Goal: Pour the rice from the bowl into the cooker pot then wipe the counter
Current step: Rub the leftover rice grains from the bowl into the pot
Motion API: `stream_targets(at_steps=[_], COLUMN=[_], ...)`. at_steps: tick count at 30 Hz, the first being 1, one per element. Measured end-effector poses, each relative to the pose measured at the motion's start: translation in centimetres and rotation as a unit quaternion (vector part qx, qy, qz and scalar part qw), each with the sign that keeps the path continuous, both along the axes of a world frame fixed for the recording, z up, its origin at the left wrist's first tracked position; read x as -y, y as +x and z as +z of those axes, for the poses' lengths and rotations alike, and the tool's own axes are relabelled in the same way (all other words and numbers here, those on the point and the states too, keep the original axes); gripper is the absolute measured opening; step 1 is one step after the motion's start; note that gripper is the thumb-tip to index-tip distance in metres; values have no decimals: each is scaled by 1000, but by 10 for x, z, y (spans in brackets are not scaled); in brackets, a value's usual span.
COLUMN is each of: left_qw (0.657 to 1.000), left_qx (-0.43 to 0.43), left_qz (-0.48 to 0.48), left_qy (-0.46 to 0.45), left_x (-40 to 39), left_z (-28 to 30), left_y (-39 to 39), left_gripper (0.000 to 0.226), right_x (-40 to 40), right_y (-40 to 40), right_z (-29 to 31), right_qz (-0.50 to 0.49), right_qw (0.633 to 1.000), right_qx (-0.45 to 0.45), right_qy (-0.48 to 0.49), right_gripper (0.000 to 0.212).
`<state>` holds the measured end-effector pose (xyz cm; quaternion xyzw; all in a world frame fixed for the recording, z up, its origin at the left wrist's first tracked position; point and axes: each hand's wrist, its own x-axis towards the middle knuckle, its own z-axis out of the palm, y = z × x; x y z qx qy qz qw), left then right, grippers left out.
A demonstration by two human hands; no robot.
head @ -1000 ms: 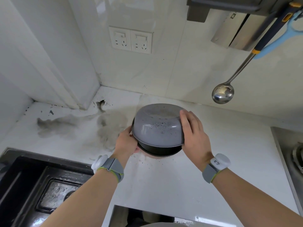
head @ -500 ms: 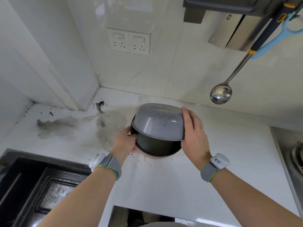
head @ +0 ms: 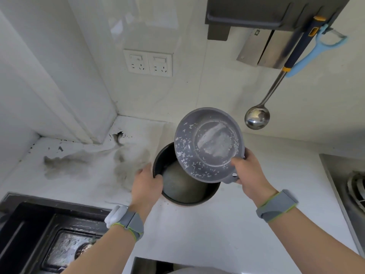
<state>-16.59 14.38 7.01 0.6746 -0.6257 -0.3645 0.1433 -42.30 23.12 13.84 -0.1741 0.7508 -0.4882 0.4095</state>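
Observation:
A grey bowl (head: 209,144) is tilted with its inside facing me, above the far right part of the black cooker pot (head: 189,198). Several white rice grains cling to the bowl's inner wall. My right hand (head: 249,173) grips the bowl's lower right rim. The pot stands on the white counter (head: 227,234) and a pale heap of rice (head: 177,184) lies in its bottom. My left hand (head: 146,186) holds the pot's left rim, thumb over the edge.
A dark sink (head: 49,240) lies at the lower left. Grey wet smears (head: 83,165) mark the counter left of the pot. A steel ladle (head: 256,117) and a blue peeler (head: 314,54) hang on the wall at the right. A stove edge (head: 349,184) is at far right.
The bowl was upside down over the pot, held by both hands. Now it is lifted and turned up to the right, the pot's inside shows, and my left hand has shifted to the pot's rim.

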Motion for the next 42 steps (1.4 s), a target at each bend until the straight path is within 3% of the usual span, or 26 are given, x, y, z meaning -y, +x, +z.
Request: stream_targets(at_steps=[2, 4, 6, 8, 13, 15, 18, 21, 23, 26, 28, 34, 37, 42], left_qw=[990, 955, 921, 915, 896, 909, 920, 870, 837, 827, 851, 911, 894, 815], left_qx=[30, 36, 28, 27, 131, 108, -8, -96, -95, -72, -75, -18, -31, -88], left_qz=[-10, -82, -186, -270, -378, -370, -372, -470, -529, -549, -508, -355, -387, -547], left_qy=[-138, -284, -340, -298, -191, -160, -121, -109, -104, -98, -114, -210, -225, -169], left_x=[-4, -7, -7, -5, -5, -8, -17, -31, -41, -41, -30, 15, 11, -18], left_z=[10, 21, 31, 35, 27, 30, 41, 52, 56, 55, 55, 61, 66, 62], left_y=[-9, -22, -39, -59, -105, -114, -122, -118, -107, -91, -87, -109, -123, -116], left_gripper=[47, 39, 35, 45, 91, 95, 86, 46, 23, 22, 23, 61, 61, 45], right_x=[-9, -19, -25, -30, -35, -33, -27, -21, -20, -20, -19, -18, -15, -4], right_y=[-5, -7, -4, 4, 23, 31, 32, 18, 7, -3, -4, 12, 20, 9], right_z=[2, 4, 6, 7, 5, 4, 4, 11, 16, 24, 29, 32, 31, 34], right_qz=[10, 30, 55, 83, 97, 118, 107, 64, 46, 55, 56, 86, 99, 37], right_qw=[1000, 999, 997, 995, 993, 991, 992, 994, 993, 988, 987, 987, 986, 992], right_qx=[19, 28, 37, 44, 68, 54, 27, 27, 34, 28, 31, 30, 19, -12], right_qy=[15, 31, 33, 19, -20, -40, -68, -81, -101, -140, -144, -132, -133, -122], right_gripper=[58, 68, 64, 53, 85, 86, 85, 92, 86, 75, 74, 78, 79, 88])
